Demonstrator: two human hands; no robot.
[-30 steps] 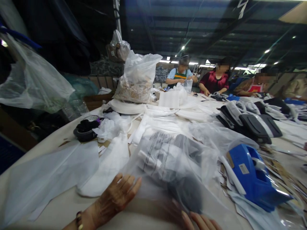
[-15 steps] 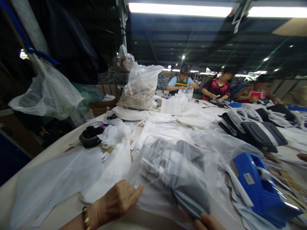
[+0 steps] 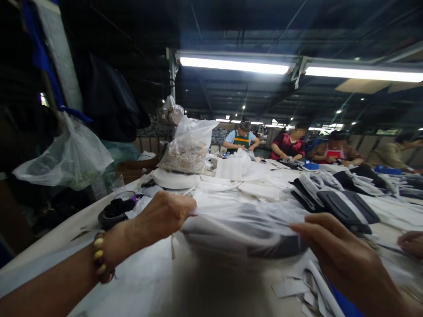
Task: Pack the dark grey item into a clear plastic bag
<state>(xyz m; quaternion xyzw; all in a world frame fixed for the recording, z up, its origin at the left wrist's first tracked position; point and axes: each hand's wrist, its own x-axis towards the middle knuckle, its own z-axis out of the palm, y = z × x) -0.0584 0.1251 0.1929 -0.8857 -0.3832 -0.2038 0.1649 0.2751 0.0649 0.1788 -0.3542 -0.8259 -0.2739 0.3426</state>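
Observation:
A translucent plastic bag (image 3: pixel 231 220) with a dark grey, padded-looking item (image 3: pixel 277 247) inside is stretched between my hands above the table. My left hand (image 3: pixel 165 215), wearing a bead bracelet, is closed on the bag's left edge. On the opposite edge, my right hand (image 3: pixel 333 242) pinches the plastic between thumb and fingers. The bagged item is smeared by motion, so its exact kind is unclear.
Dark grey cases (image 3: pixel 345 207) lie stacked at the right. A black round item (image 3: pixel 115 211) sits at left, near a large filled plastic bag (image 3: pixel 188 149). Paper scraps (image 3: pixel 291 286) lie at lower right. Another person's hand (image 3: pixel 411 242) shows at the right edge. Several people work across the table.
The bag with the dark item has been lifted off the table. My left hand has moved up and closed on its edge; my right hand has risen on the other side. The view has tilted upward.

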